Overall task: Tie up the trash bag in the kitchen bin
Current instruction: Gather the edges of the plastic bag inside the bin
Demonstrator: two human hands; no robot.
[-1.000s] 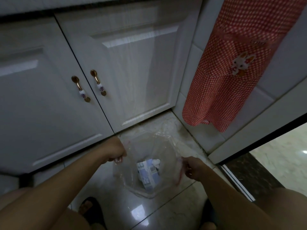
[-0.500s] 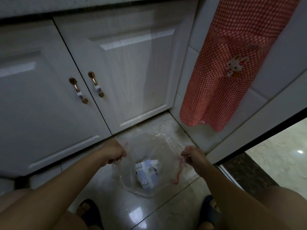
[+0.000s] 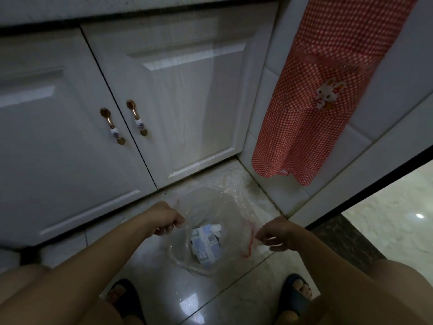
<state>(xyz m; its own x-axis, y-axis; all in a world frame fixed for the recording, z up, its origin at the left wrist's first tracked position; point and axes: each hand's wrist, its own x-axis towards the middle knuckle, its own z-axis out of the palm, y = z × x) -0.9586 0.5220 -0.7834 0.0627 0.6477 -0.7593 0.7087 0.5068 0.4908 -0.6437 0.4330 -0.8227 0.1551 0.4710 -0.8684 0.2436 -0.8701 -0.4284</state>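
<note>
2 dark slippers (image 3: pixel 295 295) are seen nearest, at the bottom edge, planted on the glossy tiled floor (image 3: pixel 164 287) with bare knees at either side. Between and just beyond the feet, a clear trash bag (image 3: pixel 225 207) is held open over the floor, its mouth spread wide; no bin around it can be made out. Inside, at the bottom, a blue and white carton (image 3: pixel 204 242) is visible. The left hand (image 3: pixel 165 219) is closed in a fist on the bag's left rim, where a pink drawstring is faintly seen. The right hand (image 3: pixel 280 233) is placed at the right rim, fingers (image 3: pixel 262 235) loosely curled and pinched on the film beside a red drawstring (image 3: pixel 249 242) that hangs down the bag's right side. Beyond the bag, 2 white cabinet doors (image 3: pixel 182 95) are shut, each fitted with a brass and ceramic handle (image 3: pixel 137 118). To the right, a red dotted apron (image 3: pixel 318 90) with a rabbit motif is hung against the tiled wall, its hem clear of the floor. At the far right, a brighter marble floor (image 3: pixel 386 221) is seen past a dark threshold.
</note>
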